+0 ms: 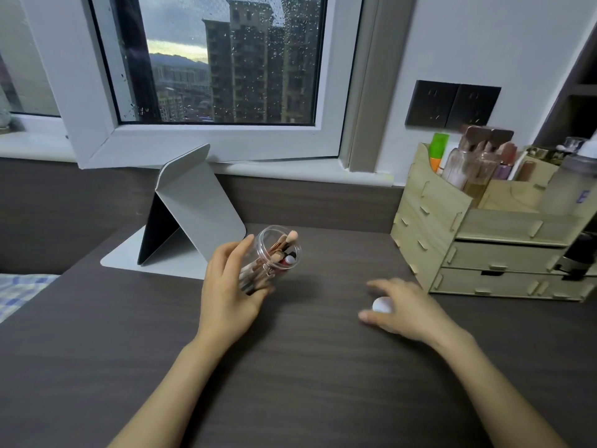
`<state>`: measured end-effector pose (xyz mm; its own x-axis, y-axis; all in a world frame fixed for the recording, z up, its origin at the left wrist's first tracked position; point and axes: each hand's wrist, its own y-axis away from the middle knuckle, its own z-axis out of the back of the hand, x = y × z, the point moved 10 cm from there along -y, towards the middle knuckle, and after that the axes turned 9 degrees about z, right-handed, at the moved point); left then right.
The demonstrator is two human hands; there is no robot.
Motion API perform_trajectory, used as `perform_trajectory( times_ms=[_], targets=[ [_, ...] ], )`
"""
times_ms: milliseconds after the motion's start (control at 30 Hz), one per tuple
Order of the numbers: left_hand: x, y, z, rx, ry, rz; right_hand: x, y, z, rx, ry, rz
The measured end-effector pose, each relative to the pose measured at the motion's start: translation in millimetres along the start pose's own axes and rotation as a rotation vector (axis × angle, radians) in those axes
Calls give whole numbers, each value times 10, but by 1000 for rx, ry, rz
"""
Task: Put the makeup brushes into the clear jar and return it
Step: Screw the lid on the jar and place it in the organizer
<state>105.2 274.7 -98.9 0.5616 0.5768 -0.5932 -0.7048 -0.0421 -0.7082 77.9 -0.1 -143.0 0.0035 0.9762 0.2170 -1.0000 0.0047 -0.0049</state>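
My left hand (231, 286) grips the clear jar (274, 257) above the dark desk, tilted with its open mouth pointing up and to the right. Several makeup brushes (282, 245) stand inside it, their tips showing at the mouth. My right hand (403, 308) rests low on the desk to the right, fingers curled around a small white rounded object (382, 304). The hand is blurred, and I cannot make out what the white object is.
A grey folding stand (193, 208) sits at the back left of the desk (290, 367). A wooden drawer organiser (484, 240) with bottles and cosmetics stands at the right. A window and sill run behind. Black wall sockets (452, 103) are above the organiser.
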Motion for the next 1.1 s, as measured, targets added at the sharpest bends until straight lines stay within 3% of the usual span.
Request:
perform_trajectory(
  times_ms=[67,333,367,433,533,633,833,967,1100],
  targets=[
    [-4,-2,-8,6,10,2,-25,36,-161,92,59,12],
    [-56,18,-42,75,-59,-4,-63,28,-139,23,-36,16],
    [-62,19,-49,85,-63,-2,-24,25,-69,-44,-164,30],
    [-81,23,-65,102,-47,-2,34,59,63,-185,-655,-3],
    [-94,27,-69,121,7,47,277,93,169,-191,-1357,27],
    [-151,40,-73,131,14,56,488,144,398,-227,-1572,161],
    [-383,76,-126,224,19,-13,767,279,856,-400,-990,496],
    [-507,118,-169,278,15,-54,1063,317,863,-295,-624,628],
    [-544,150,-155,325,-6,-54,1192,370,888,-249,-479,696]
  ],
)
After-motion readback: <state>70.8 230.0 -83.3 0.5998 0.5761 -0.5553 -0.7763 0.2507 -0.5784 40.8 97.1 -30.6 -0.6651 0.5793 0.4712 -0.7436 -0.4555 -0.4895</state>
